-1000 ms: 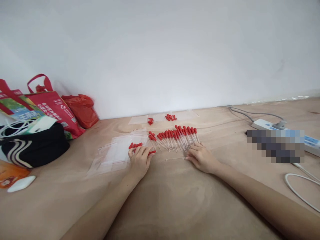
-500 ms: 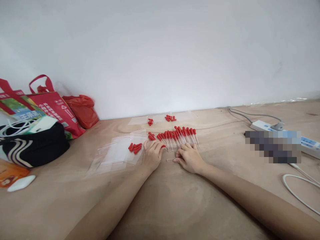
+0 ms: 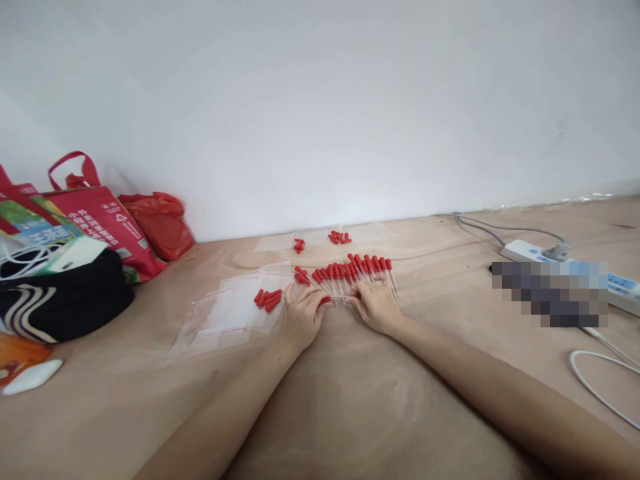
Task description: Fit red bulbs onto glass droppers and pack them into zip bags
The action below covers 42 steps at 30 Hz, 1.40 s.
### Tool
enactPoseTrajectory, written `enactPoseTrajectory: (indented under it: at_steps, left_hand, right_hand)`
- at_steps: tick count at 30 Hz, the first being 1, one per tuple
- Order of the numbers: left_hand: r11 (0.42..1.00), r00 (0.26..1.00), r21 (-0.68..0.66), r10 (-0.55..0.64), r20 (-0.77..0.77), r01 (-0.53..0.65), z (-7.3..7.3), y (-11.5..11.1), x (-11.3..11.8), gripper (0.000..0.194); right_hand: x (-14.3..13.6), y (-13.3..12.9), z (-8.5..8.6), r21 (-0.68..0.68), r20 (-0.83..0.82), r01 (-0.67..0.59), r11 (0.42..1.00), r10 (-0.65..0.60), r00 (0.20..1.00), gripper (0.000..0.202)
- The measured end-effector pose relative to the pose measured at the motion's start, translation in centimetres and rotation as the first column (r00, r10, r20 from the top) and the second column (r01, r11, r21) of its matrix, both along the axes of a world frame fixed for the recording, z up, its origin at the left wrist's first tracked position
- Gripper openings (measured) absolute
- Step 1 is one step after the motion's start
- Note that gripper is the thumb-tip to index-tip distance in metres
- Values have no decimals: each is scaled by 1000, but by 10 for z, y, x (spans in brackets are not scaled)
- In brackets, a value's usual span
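Observation:
My left hand (image 3: 304,316) pinches a small red rubber cap (image 3: 325,300), its open end turned right. My right hand (image 3: 374,306) is closed on a thin clear tube (image 3: 341,297), whose tip meets or nearly meets the cap between my hands. Just beyond my fingers lies a row of clear tubes with red caps (image 3: 367,265), side by side with the caps pointing away. Loose red caps (image 3: 269,299) rest on clear plastic bags (image 3: 225,310) left of my left hand.
More small bags (image 3: 373,232) and two small groups of red caps (image 3: 340,237) lie near the wall. At left stand a red shopping bag (image 3: 110,223), a red plastic bag (image 3: 163,223) and a black pouch (image 3: 75,293). A power strip (image 3: 525,252) with cables is at right.
My right hand has moved slightly up, bringing its tube level with the red cap in my left hand. The cap and the tube are now end to end. The view has shifted slightly.

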<state>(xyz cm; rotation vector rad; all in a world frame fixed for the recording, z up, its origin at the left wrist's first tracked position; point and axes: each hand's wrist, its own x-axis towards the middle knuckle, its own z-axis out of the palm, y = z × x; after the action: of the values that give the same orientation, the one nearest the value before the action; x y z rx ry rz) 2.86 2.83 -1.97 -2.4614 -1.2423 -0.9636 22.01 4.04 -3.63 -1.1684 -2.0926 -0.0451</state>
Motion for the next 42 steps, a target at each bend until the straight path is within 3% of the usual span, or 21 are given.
enactPoseTrajectory:
  at_steps: [7,11,15,19,27,32,42]
  left_hand:
    - [999,999,9,-43,14,42,0,0,-1,17]
    - [992,992,-13,-122,37,122,2,-1,-3,19]
    - [974,976,-62,-215,22,216,4,-2,-4,22]
    - [970,973,-95,-228,-25,225,4,-3,-4,23]
    - [985,982,-7,-172,-72,172,5,-7,-2,20]
    - [984,981,-3,-179,-78,180,8,-8,-2,20]
    - [978,971,-22,-209,-116,208,8,-7,-1,21]
  right_hand:
    - [3,-1,0,4,-2,-116,993,116,993,18]
    - [7,0,0,-21,-29,-254,967,254,967,18]
    - [11,2,0,-36,-36,-308,951,307,951,20]
    - [15,3,4,-46,13,-307,951,308,951,21]
    - [12,-4,16,36,149,-206,978,199,969,25]
    - [8,-9,14,82,135,-175,981,163,977,28]
    - [3,-15,15,33,141,-165,986,159,977,29]
